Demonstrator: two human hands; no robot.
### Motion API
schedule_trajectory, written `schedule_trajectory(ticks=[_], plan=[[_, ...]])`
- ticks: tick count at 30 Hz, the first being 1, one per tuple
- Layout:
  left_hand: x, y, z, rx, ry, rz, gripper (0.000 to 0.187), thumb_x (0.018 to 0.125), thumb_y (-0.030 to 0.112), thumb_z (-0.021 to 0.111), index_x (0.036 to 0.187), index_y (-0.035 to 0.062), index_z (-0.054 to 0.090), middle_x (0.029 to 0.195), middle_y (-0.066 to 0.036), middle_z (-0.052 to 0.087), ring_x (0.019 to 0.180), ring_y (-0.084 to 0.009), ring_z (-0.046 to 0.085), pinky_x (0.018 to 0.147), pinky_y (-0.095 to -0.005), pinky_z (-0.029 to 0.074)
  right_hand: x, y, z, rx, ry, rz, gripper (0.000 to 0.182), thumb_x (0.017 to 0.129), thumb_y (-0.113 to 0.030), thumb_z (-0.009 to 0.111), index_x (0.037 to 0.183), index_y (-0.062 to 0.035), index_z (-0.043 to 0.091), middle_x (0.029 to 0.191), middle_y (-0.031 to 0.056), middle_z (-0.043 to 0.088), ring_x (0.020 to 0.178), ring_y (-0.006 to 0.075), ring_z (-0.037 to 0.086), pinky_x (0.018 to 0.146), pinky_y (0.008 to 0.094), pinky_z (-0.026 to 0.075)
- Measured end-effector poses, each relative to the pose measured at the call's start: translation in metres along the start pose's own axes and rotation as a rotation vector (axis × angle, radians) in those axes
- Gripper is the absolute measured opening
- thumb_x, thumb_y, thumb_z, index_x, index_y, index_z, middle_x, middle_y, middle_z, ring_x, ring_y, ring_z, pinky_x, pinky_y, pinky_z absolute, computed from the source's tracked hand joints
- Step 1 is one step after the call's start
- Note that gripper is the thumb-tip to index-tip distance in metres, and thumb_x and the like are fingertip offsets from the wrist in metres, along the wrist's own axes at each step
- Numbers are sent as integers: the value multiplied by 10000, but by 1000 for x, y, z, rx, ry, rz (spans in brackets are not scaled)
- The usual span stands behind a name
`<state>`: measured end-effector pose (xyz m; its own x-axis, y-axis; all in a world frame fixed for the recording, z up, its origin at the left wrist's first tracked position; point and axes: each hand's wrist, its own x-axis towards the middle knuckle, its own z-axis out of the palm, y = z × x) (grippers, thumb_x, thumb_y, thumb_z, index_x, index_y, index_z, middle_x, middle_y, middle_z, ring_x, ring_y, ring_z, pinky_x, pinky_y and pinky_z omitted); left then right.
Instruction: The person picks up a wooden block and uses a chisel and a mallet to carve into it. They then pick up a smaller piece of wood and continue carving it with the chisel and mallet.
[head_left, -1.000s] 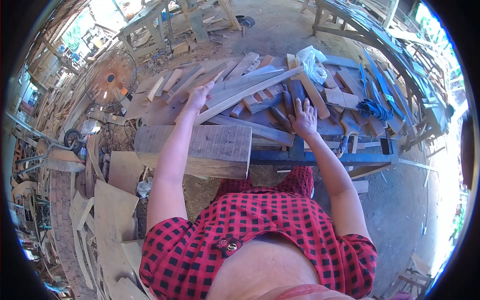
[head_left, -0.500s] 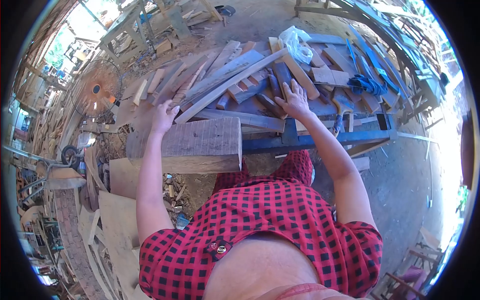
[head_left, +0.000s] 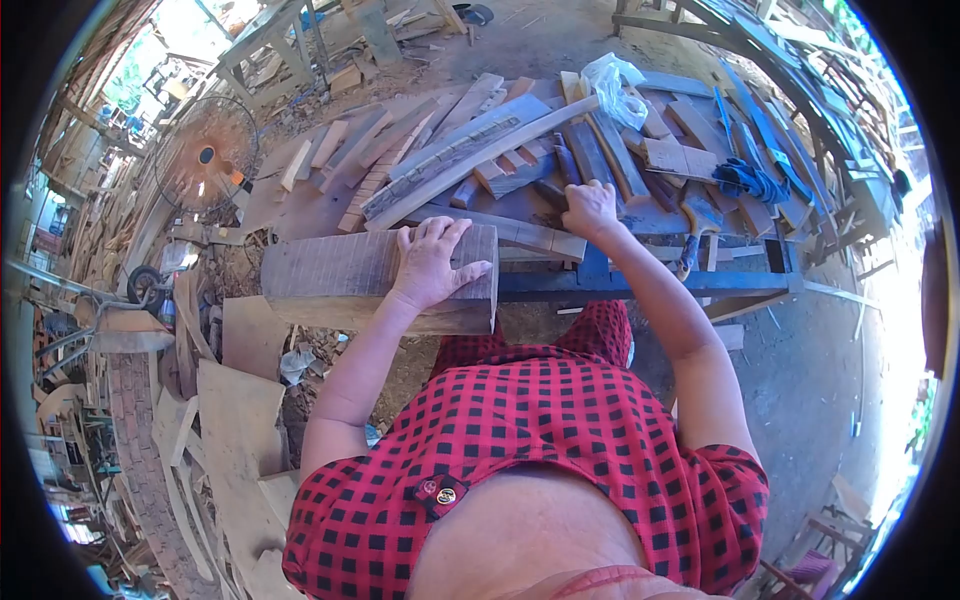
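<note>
My left hand lies on the top of a thick wooden block, its fingers spread near the block's right end. Over the wood pieces on the bench, my right hand has its fingers curled in. Dark narrow wooden pieces meet its fingertips, but what it grips is hidden. A long pale wooden strip slants across the pile to the left of that hand. To its right is a wide brush-like tool with a dark handle.
A clear plastic bag and a dark blue glove rest on the pile. The bench has a metal frame edge. A round fan stands at the left, near a wheelbarrow. Boards lean at the lower left.
My left hand has moved right from the block's far edge onto its top. The right hand, spread open before, has curled its fingers at the pile. The view has shifted slightly.
</note>
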<state>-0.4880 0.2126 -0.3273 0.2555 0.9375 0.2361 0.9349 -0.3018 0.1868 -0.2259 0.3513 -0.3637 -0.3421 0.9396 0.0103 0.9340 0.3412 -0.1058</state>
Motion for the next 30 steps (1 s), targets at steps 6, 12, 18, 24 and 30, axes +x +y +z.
schedule_trajectory(ticks=[6,12,18,24,30], plan=[[-1,-1,2,11,47,-5,735,756,653,601,1253,113,555,1207,-93,537,1153,-250,472,954,-397,276,10,41,-52,611,-7,174,361,575,-315,756,856,-89,738,784,124,686,798,267,656,737,376,492],[32,35,5,-20,-101,10,662,734,549,676,1210,102,569,1204,-95,543,1175,-264,465,954,-428,340,-10,67,-116,686,247,114,292,600,-255,763,812,-59,715,709,106,668,724,208,641,704,323,487],[77,79,39,117,-314,132,582,726,409,720,1183,89,553,1122,-102,562,1124,-283,519,918,-440,412,-89,74,-187,927,593,126,259,656,-139,770,880,-39,687,757,56,658,709,130,596,660,263,447],[102,70,63,210,-384,212,454,733,346,720,1079,94,568,1033,-102,595,984,-278,617,847,-419,486,-148,114,-208,1212,1031,92,260,711,-30,757,943,-5,643,757,51,642,613,92,549,566,216,411],[115,64,17,131,-295,240,438,733,351,727,1081,127,585,977,-106,607,944,-291,631,851,-406,479,-178,123,-196,1213,1214,202,267,711,34,744,946,-6,624,760,46,633,573,93,543,532,199,411]])
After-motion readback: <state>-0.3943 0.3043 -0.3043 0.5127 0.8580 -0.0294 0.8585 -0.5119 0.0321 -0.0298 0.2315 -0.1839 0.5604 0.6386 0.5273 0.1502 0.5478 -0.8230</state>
